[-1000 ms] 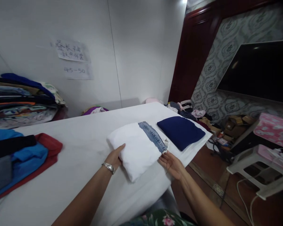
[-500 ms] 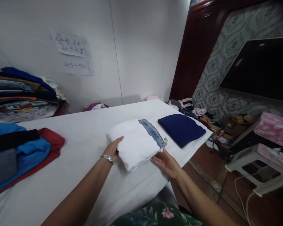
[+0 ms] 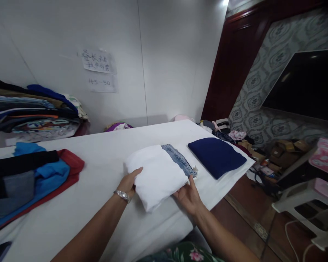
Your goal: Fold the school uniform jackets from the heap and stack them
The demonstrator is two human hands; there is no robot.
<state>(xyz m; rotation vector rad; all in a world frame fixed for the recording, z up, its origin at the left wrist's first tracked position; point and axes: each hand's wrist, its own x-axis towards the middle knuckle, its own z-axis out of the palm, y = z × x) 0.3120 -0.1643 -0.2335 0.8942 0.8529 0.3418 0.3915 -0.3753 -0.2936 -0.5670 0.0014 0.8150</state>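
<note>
A folded white garment (image 3: 156,175) with a blue denim band (image 3: 179,159) along its right side lies at the middle of the white-covered table (image 3: 104,160). My left hand (image 3: 128,185) grips its left edge, thumb on top and fingers tucked out of sight underneath. At the near right corner, my right hand (image 3: 188,196) holds the garment with its fingers under the edge and its thumb by the end of the denim band. Just right of it rests a folded navy blue garment (image 3: 215,156), touched by neither hand.
Loose blue, black, grey and red clothes (image 3: 73,163) lie at the table's left. Behind them rises a tall stack of folded clothes (image 3: 41,109). Beyond the right edge are a clothes heap (image 3: 224,133), cardboard boxes (image 3: 282,153) and a white plastic stool (image 3: 297,200).
The view has shifted, so the scene sits further right and slightly lower. My right thumb has come closer against the garment's corner. Both hands keep their places at its edges.
</note>
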